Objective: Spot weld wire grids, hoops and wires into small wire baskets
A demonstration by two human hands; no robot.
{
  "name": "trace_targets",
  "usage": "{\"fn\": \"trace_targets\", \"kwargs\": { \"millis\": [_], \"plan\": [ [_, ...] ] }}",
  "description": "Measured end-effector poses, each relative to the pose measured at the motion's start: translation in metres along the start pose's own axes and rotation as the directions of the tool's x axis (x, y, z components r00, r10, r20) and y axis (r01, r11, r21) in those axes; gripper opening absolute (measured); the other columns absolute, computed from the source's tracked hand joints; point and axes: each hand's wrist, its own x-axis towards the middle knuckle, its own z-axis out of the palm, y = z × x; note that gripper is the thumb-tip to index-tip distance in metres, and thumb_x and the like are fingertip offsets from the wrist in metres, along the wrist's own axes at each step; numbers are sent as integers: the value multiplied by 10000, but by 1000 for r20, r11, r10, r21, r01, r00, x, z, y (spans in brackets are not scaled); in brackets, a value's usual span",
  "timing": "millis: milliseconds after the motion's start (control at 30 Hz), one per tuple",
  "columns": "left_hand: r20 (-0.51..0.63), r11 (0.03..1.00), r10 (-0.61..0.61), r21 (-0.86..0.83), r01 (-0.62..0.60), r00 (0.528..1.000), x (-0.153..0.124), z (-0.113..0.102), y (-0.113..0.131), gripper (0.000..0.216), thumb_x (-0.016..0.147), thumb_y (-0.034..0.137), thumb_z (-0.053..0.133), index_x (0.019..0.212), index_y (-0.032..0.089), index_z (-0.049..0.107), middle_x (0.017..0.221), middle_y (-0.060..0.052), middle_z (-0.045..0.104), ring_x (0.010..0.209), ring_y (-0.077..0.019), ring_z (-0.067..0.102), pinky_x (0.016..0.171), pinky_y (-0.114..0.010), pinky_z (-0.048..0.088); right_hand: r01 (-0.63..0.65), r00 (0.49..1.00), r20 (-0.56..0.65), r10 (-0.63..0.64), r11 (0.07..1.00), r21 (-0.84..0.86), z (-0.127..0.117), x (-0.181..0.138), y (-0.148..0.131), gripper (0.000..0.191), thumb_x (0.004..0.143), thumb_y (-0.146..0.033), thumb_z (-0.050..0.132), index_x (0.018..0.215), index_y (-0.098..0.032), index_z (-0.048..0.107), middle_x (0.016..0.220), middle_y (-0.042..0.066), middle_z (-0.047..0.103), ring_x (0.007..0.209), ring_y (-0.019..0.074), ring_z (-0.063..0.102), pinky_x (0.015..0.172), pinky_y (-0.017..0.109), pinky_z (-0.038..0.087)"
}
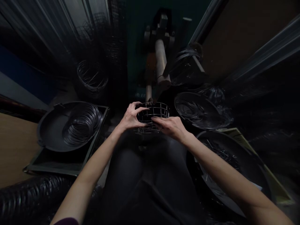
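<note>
A round wire basket (153, 114) of bent metal rods sits in front of me at lap height. My left hand (132, 117) grips its left side, with the fingers curled over the rim. My right hand (168, 127) lies across the near side, with the fingers against the rods. Left of my left forearm, a black round pan (53, 131) holds a loose coil of metal wire (82, 125). Below my right forearm, another black pan (225, 156) holds thin, short wire pieces.
A third black pan (194, 111) sits to the right of the basket. A wire coil (92, 76) stands ahead on the left. Straight ahead is a machine with a pale cylindrical lever (161, 62). Black corrugated hose (30, 197) lies low on the left.
</note>
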Motion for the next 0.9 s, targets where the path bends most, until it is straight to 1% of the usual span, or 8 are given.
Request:
{"fn": "trace_targets", "kwargs": {
  "millis": [167, 333, 467, 567, 667, 733, 800, 900],
  "plan": [
    [9, 1000, 16, 7, -16, 1000, 8, -2, -2, 691, 569, 352, 881, 1217, 263, 657, 1301, -99, 465, 1240, -324, 475, 1073, -494, 432, 9, 999, -34, -10, 1000, -30, -1, 4, 4, 313, 962, -357, 506, 1203, -298, 696, 1073, 9, 742, 691, 133, 704, 497, 228, 363],
    [30, 1000, -7, 28, 6, 1000, 19, -6, -1, 685, 571, 352, 872, 1211, 246, 653, 1298, -99, 480, 1234, -309, 488, 1069, -472, 437, -18, 1000, -9, 17, 998, -60, -4, 12, 7, 316, 967, -354, 497, 1212, -305, 689, 1091, 7, 742, 719, 139, 706, 505, 232, 376],
    [24, 1000, 13, 25, -14, 1000, 21, -8, 0, 668, 572, 382, 873, 1177, 212, 646, 1242, -92, 543, 1196, -293, 523, 1061, -451, 441, -52, 999, 3, 52, 999, -1, -5, 8, 6, 327, 976, -374, 486, 1224, -287, 680, 1082, 20, 749, 765, 138, 696, 552, 221, 404],
    [3, 1000, 9, 10, -9, 1000, 21, -9, -1, 674, 572, 426, 869, 1170, 220, 636, 1229, -80, 560, 1172, -281, 542, 1038, -443, 458, -126, 990, -55, 128, 991, 41, -1, -2, 4, 296, 980, -347, 490, 1184, -267, 690, 1085, 23, 742, 794, 128, 677, 570, 210, 395],
    [5, 1000, -9, -5, 9, 1000, 26, -9, -4, 691, 546, 432, 880, 1158, 215, 642, 1235, -85, 548, 1177, -276, 551, 1038, -429, 462, -233, 960, -141, 241, 970, 74, 5, -5, 5, 241, 969, -328, 505, 1042, -255, 724, 1063, 33, 713, 763, 115, 636, 559, 210, 369],
    [-2, 999, -28, -18, 28, 1000, 32, -9, -7, 695, 531, 425, 890, 1149, 217, 646, 1229, -82, 547, 1190, -275, 550, 1050, -428, 458, -275, 938, -185, 293, 955, 115, 9, 0, 9, 215, 947, -333, 538, 982, -240, 729, 1023, 45, 681, 748, 118, 607, 563, 216, 363],
    [-12, 998, -49, -28, 48, 999, 40, -9, -11, 703, 516, 429, 898, 1141, 224, 650, 1229, -77, 546, 1198, -278, 548, 1057, -438, 455, -292, 926, -198, 322, 942, 167, 11, 8, 15, 194, 927, -322, 563, 960, -225, 727, 962, 50, 652, 748, 129, 591, 577, 225, 366],
    [-18, 998, -54, -32, 53, 998, 47, -10, -15, 692, 508, 449, 901, 1120, 233, 662, 1216, -70, 552, 1199, -284, 546, 1064, -457, 450, -293, 924, -177, 340, 924, 246, 12, 17, 21, 179, 914, -291, 569, 959, -217, 726, 917, 51, 632, 774, 146, 592, 602, 238, 380]
  ]
}}
